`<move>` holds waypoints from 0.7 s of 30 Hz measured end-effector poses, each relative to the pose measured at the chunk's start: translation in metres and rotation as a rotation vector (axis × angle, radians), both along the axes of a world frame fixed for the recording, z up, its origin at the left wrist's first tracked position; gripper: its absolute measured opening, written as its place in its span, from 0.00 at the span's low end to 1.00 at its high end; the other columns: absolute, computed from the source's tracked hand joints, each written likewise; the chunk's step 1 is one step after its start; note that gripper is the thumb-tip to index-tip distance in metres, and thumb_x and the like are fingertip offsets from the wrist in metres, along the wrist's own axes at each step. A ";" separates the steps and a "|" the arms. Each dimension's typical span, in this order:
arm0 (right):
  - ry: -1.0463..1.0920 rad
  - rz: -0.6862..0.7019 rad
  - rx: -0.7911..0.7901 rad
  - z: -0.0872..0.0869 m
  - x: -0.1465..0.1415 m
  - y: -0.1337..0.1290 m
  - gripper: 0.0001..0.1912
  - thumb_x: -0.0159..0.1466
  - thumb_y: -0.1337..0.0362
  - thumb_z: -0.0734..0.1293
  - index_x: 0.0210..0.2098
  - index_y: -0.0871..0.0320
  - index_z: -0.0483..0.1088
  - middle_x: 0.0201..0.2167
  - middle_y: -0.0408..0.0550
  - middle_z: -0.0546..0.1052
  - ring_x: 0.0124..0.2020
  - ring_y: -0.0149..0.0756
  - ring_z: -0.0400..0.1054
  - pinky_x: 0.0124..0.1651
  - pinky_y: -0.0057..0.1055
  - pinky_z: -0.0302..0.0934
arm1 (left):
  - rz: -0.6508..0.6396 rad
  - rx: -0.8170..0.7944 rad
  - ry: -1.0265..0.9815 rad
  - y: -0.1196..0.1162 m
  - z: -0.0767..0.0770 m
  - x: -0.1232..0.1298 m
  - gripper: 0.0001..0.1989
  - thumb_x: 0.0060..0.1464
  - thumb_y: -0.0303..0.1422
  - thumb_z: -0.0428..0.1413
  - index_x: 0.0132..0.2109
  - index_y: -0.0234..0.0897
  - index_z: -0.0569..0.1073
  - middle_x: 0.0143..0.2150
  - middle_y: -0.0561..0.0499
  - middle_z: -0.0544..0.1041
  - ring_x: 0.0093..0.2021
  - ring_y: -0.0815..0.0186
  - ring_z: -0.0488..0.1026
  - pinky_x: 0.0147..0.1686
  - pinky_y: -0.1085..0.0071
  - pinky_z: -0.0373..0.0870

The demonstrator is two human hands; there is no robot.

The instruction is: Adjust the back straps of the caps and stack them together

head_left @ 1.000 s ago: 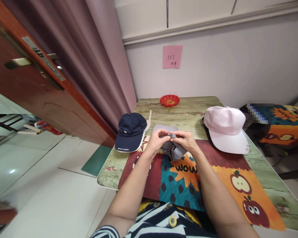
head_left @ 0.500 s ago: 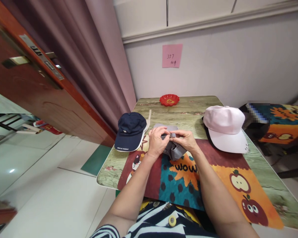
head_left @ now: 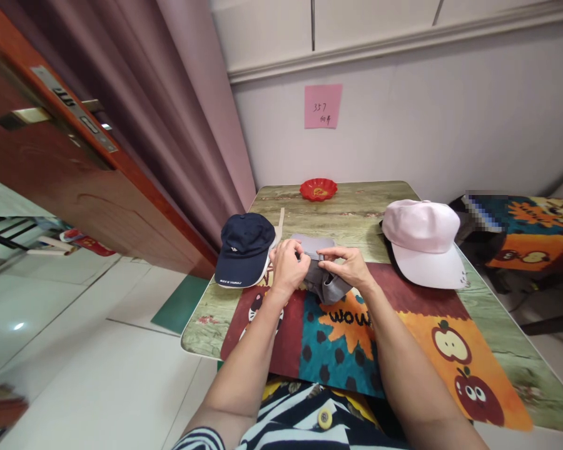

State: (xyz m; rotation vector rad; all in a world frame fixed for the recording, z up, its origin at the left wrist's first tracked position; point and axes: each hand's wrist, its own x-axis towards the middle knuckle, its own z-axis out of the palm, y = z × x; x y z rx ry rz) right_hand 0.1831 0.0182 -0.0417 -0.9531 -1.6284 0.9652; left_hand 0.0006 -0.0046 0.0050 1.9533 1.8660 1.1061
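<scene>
At left we see 1 navy baseball cap (head_left: 245,247) on the worktop (head_left: 356,212). Next, our left hand (head_left: 288,262) has its grip closed to a pinch on the strap of 1 gray cap (head_left: 328,287), which lies over the patterned placemat (head_left: 340,369) at center. Our right hand (head_left: 346,265) pinches the same strap, thumb and fingertips nearly together. At right sits 1 pale pink cap (head_left: 422,240).

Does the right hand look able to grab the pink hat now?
Probably yes: nothing stands between the right hand and the pink hat, but its fingers must let go of the gray hat first.
</scene>
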 end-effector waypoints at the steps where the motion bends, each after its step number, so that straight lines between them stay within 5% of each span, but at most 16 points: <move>1: -0.004 -0.002 -0.004 0.000 0.000 0.000 0.19 0.53 0.52 0.77 0.41 0.55 0.83 0.29 0.48 0.81 0.30 0.38 0.73 0.37 0.33 0.68 | 0.006 0.003 0.005 0.000 -0.001 0.000 0.08 0.48 0.24 0.56 0.30 0.41 0.65 0.46 0.46 0.80 0.53 0.53 0.73 0.59 0.51 0.58; 7: 0.112 0.034 -0.089 -0.003 0.005 0.005 0.21 0.53 0.52 0.78 0.42 0.56 0.81 0.29 0.45 0.78 0.30 0.35 0.71 0.38 0.32 0.67 | -0.200 -0.147 -0.229 0.003 -0.005 -0.004 0.02 0.52 0.31 0.57 0.35 0.40 0.72 0.32 0.51 0.78 0.36 0.61 0.75 0.44 0.65 0.69; 12: 0.179 0.219 -0.276 -0.003 0.008 0.004 0.29 0.52 0.52 0.78 0.50 0.56 0.76 0.30 0.43 0.77 0.30 0.33 0.70 0.36 0.30 0.66 | -0.383 -0.275 -0.339 0.005 -0.008 -0.008 0.13 0.57 0.42 0.55 0.33 0.37 0.76 0.28 0.53 0.75 0.31 0.65 0.70 0.33 0.72 0.65; 17: 0.068 0.333 -0.411 0.004 0.015 -0.002 0.20 0.55 0.48 0.76 0.31 0.60 0.76 0.24 0.43 0.75 0.26 0.30 0.66 0.31 0.27 0.60 | -0.451 -0.360 -0.469 0.006 -0.005 -0.015 0.17 0.55 0.45 0.56 0.28 0.36 0.70 0.27 0.55 0.68 0.29 0.69 0.63 0.30 0.74 0.61; 21: 0.122 0.339 -0.409 0.012 0.016 -0.006 0.22 0.60 0.44 0.72 0.31 0.59 0.73 0.24 0.43 0.75 0.25 0.30 0.65 0.30 0.27 0.58 | -0.515 -0.393 -0.589 0.005 -0.002 -0.019 0.18 0.55 0.46 0.57 0.31 0.35 0.69 0.28 0.56 0.65 0.29 0.71 0.60 0.31 0.75 0.59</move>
